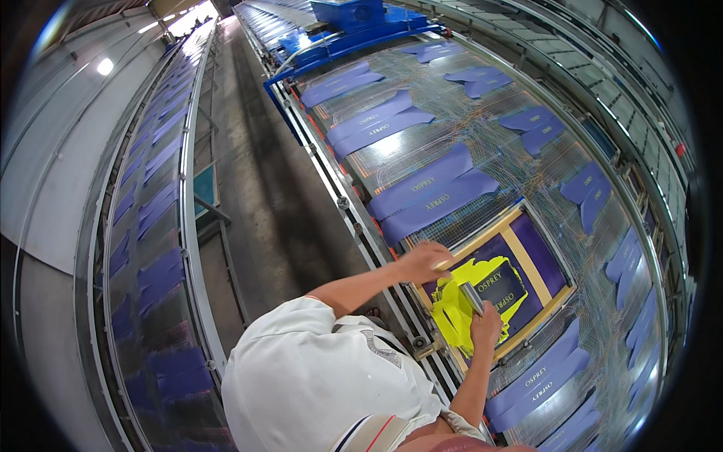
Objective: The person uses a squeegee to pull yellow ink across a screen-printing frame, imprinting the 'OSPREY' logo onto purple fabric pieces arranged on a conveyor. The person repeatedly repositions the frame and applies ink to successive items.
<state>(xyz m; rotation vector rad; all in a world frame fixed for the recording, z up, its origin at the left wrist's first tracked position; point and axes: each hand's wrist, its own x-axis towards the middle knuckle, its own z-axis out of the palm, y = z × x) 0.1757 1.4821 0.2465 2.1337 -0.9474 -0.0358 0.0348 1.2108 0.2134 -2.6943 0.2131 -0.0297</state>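
A printing screen with a wooden frame [533, 325] lies on the long printing table at lower right, bright yellow ink [452, 322] spread over its left part around dark lettering. My left hand [426, 261] has its fingers closed on the upper left part of the frame. My right hand [486, 325] grips a squeegee with a metal bar [472, 296], which is over the inked area at the screen's middle.
Lavender cut pieces [452, 203], many printed, lie in rows on the table around the screen. A blue carriage [339, 15] spans its far end. A second long table [158, 294] with similar pieces runs along the left, across a concrete aisle [263, 211]. Metal rails edge both tables.
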